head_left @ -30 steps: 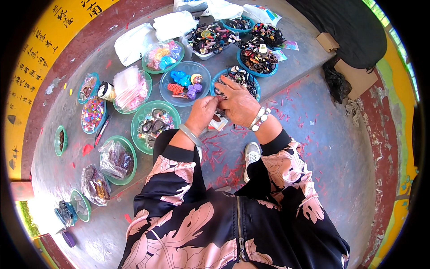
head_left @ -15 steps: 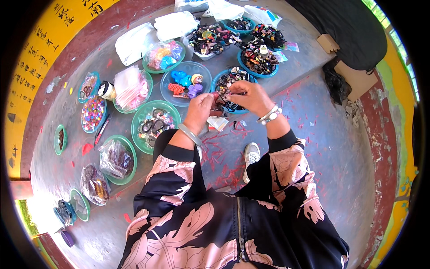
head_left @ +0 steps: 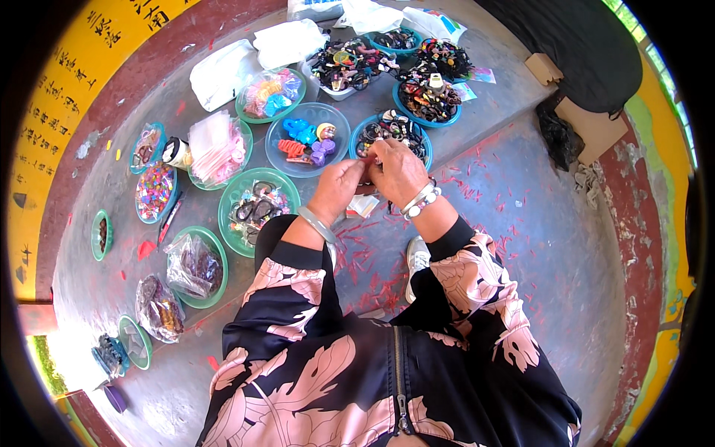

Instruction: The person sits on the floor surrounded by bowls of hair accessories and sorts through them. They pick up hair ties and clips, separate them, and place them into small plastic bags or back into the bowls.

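Note:
My left hand (head_left: pixel 335 190) and my right hand (head_left: pixel 400 175) meet fingertip to fingertip in front of a blue bowl of dark hair ties (head_left: pixel 392 135). Both are closed in a pinch. Whatever sits between the fingers is small and mostly covered by them, so I cannot make it out. Just below the hands lies a small white and orange card or packet (head_left: pixel 363 206). Left of the bowl, a clear bowl (head_left: pixel 280 159) holds blue, orange and purple scrunchies (head_left: pixel 302 132). Nearer my left forearm stands a green bowl (head_left: pixel 232 189) with bagged black hair ties (head_left: pixel 257 211).
More bowls of hair ties (head_left: pixel 430 100) and white plastic bags (head_left: pixel 223 74) stand at the back. A bowl of colourful small pieces (head_left: pixel 156 191) and a green bowl with a plastic bag (head_left: pixel 195 266) are at left. Red scraps (head_left: pixel 369 279) litter the floor. Cardboard (head_left: pixel 592 128) lies at right.
My right hand has moved in and left, its fingers now closing up against the left hand's. My left hand has barely moved. The reddish bit between the fingers is now covered.

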Motion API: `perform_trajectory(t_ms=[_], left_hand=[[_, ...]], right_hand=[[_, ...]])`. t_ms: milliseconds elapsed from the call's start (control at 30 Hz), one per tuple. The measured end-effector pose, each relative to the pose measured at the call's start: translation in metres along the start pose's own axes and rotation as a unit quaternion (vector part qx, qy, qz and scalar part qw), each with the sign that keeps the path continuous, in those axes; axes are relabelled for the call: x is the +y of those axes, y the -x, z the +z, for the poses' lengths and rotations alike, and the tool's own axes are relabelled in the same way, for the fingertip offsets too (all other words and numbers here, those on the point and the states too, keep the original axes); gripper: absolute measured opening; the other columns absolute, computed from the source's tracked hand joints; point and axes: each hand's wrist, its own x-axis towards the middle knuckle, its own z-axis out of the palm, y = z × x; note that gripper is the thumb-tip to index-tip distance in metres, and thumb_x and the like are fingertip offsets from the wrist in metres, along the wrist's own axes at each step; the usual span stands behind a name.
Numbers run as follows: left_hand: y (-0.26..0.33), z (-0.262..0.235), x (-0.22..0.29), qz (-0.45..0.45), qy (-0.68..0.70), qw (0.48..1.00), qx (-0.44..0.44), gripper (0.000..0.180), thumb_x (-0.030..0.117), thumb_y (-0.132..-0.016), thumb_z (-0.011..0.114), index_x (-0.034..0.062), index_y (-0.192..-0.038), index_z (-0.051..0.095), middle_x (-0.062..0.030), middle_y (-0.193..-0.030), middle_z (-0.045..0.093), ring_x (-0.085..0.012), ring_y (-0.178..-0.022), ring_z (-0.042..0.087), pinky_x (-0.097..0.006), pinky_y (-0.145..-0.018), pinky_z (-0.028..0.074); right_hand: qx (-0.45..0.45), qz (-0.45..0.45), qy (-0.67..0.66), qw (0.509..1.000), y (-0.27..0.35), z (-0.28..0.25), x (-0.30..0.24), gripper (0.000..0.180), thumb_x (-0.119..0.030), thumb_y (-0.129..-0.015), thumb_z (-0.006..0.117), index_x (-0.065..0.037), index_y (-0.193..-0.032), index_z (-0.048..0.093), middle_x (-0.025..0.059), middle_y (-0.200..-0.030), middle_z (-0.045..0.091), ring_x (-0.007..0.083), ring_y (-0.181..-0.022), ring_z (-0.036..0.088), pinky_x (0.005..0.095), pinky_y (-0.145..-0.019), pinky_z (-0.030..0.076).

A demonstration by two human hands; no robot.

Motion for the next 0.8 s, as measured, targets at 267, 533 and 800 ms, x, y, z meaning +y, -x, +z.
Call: perform_trajectory(t_ms=[267,533,800], left_hand=[[0.001,0.0,0.001,0.004,0.036,0.999,0.03,0.032,0.021,-0.092,0.043,-0.0048,-0.108,0.053,-0.0118,-0.092,0.06,-0.0195,-0.082,0.062,-0.031,-0.075,0.052],[0.004,-0.004,0.009,-0.035,0.117,0.99,0.068,0.022,0.014,-0.084,0.056,-0.0012,-0.1,0.057,-0.0085,-0.084,0.06,-0.0166,-0.074,0.062,-0.029,-0.068,0.054],[0.003,-0.002,0.013,-0.064,0.117,0.986,0.097,0.017,0.015,-0.083,0.059,0.002,-0.093,0.058,-0.0083,-0.08,0.062,-0.0161,-0.068,0.063,-0.028,-0.061,0.055]], right_hand=[[-0.125,0.097,-0.053,0.986,-0.006,-0.008,0.025,0.028,0.004,-0.068,0.05,-0.004,-0.093,0.061,0.0135,-0.092,0.064,0.0271,-0.085,0.062,0.0332,-0.074,0.048],[-0.218,0.02,-0.238,0.946,-0.007,-0.011,0.03,0.045,-0.006,-0.065,0.058,-0.003,-0.11,0.052,0.014,-0.1,0.062,0.0277,-0.098,0.059,0.033,-0.082,0.046],[-0.176,0.047,-0.214,0.96,-0.005,0.002,0.04,0.024,-0.009,-0.067,0.061,-0.003,-0.09,0.062,0.0129,-0.077,0.065,0.0257,-0.072,0.063,0.033,-0.066,0.048]])
